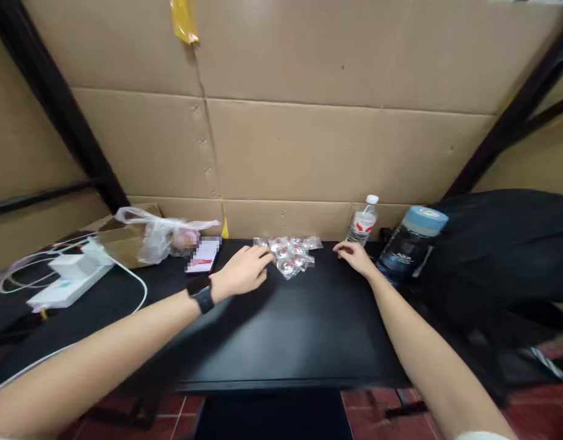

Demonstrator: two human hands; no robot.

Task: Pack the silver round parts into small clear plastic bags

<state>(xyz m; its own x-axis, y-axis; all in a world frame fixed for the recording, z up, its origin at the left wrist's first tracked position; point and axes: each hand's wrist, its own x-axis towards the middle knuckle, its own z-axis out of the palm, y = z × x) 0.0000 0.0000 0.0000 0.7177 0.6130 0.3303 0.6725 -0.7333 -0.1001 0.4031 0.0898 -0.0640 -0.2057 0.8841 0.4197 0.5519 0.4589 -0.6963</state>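
Several small clear plastic packets (290, 253) with red marks lie in a pile at the back of the black table (300, 330). At the pile's left edge is my left hand (245, 270), palm down with its fingers stretched toward the packets; whether the fingertips touch one is hard to see. A dark watch sits on that wrist. My right hand (353, 255) rests near the table, right of the pile and in front of a clear water bottle (363, 223). Its fingers curl toward the thumb, and anything between them is too small to make out.
A large dark bottle with a blue lid (425, 221) stands at the right, beside black fabric (501, 263). On the left are a phone (204, 255), a tied plastic bag (160, 239), a cardboard box (123, 244) and a white power strip (71, 284) with cables. Cardboard walls the back.
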